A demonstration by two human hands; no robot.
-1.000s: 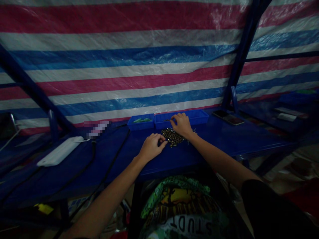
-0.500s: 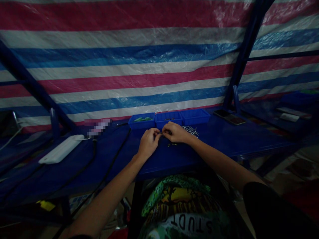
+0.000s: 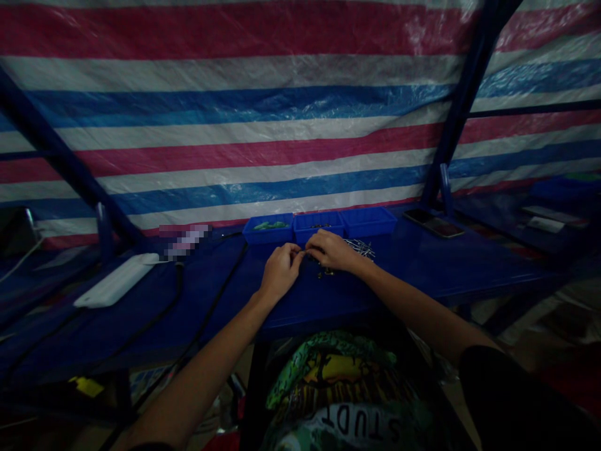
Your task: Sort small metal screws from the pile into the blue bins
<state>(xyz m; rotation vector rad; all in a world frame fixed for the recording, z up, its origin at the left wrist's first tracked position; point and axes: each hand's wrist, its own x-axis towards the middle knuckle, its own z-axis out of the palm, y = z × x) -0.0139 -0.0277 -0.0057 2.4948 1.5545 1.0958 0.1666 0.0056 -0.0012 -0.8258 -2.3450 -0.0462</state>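
My left hand (image 3: 282, 268) and my right hand (image 3: 331, 250) meet fingertip to fingertip above the blue table (image 3: 300, 307). Both are closed in a pinch, and what lies between the fingers is too small and dark to name. Beside and partly behind my right hand is a pile of thin silvery metal pieces (image 3: 361, 248). A few small brass-coloured parts (image 3: 328, 272) lie just under it. Behind the hands stand three blue bins: the left one (image 3: 267, 236) holds green items, the middle one (image 3: 319, 233) holds small dark parts, and the right one (image 3: 369, 227) shows nothing inside.
A phone (image 3: 432, 223) lies to the right of the bins. At the left are a white power strip (image 3: 117, 280) and black cables (image 3: 220, 291) crossing the table. Slanted blue posts (image 3: 453, 125) rise in front of a striped plastic sheet (image 3: 263, 150).
My fingers have shifted very slightly where they meet. The small brass-coloured parts below my right hand show a little differently. Both arms hold nearly the same place.
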